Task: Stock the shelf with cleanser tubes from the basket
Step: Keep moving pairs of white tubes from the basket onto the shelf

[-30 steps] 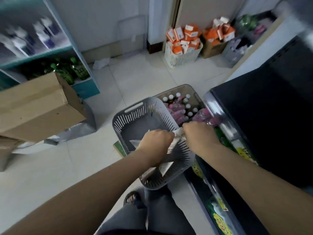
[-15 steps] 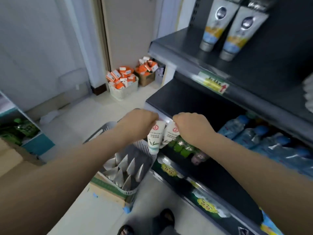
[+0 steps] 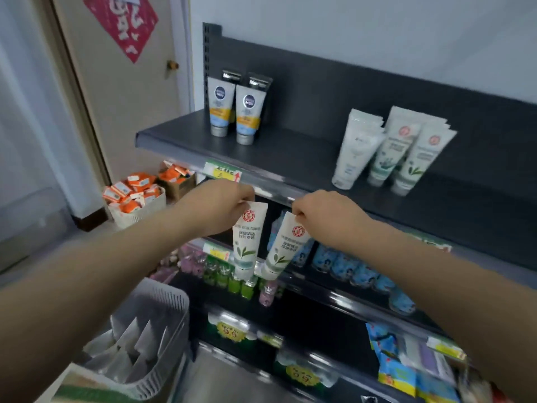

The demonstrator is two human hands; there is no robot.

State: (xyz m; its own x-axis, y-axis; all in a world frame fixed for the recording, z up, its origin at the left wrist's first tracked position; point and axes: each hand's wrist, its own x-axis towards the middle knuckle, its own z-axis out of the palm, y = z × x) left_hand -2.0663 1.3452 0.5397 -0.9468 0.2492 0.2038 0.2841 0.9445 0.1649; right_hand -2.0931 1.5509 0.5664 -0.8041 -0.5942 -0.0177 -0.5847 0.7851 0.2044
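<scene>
L hand (image 3: 221, 205) & R hand (image 3: 327, 218) pinch white tubes (image 3: 247, 242) — red logo, green leaf.

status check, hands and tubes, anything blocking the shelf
Left hand pinching left tube by its crimp; right hand pinching right tube. Both cap-down below top shelf lip. Bare stretch ahead, nothing blocking.

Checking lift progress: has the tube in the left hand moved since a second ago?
Yes. The left hand has lifted its tube up out of the grey basket to just below the front edge of the top shelf.
</scene>
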